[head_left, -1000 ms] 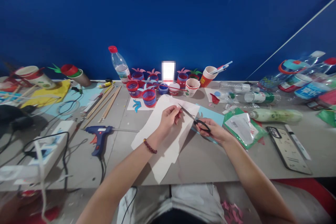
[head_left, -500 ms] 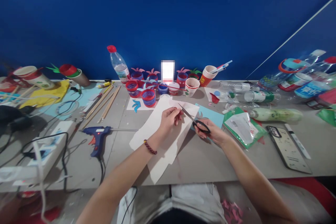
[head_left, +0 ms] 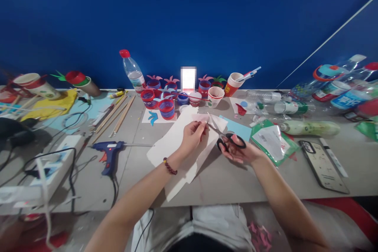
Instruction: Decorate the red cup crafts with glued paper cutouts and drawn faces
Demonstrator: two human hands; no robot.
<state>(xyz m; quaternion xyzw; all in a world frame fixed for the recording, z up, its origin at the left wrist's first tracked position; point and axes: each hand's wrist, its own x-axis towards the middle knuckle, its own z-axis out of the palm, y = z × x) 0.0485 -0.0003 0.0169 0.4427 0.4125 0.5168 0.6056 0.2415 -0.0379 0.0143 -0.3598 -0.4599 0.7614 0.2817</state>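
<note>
My right hand (head_left: 236,149) holds a pair of black-handled scissors (head_left: 221,136), its fingers in the loops. The handles are spread and the blades point up and left, toward my other hand. Closed in a pinch at the middle of the white paper (head_left: 168,153) is my left hand (head_left: 193,134); the paper's edge appears to be between its fingers, close to the blades. This large sheet has ragged edges and lies partly on the table. A light blue sheet (head_left: 239,129) lies behind the scissors.
Painted cups (head_left: 167,108) with paper leaves, a red-capped bottle (head_left: 132,71) and paper cups (head_left: 216,97) line the back. A glue gun (head_left: 109,153) and power strip (head_left: 59,165) are left. Right are a green packet (head_left: 274,141), a phone (head_left: 323,167) and plastic bottles (head_left: 292,108).
The scissors' handles have spread apart, and my right hand has turned with its fingers more open. My left hand and the paper have shifted slightly.
</note>
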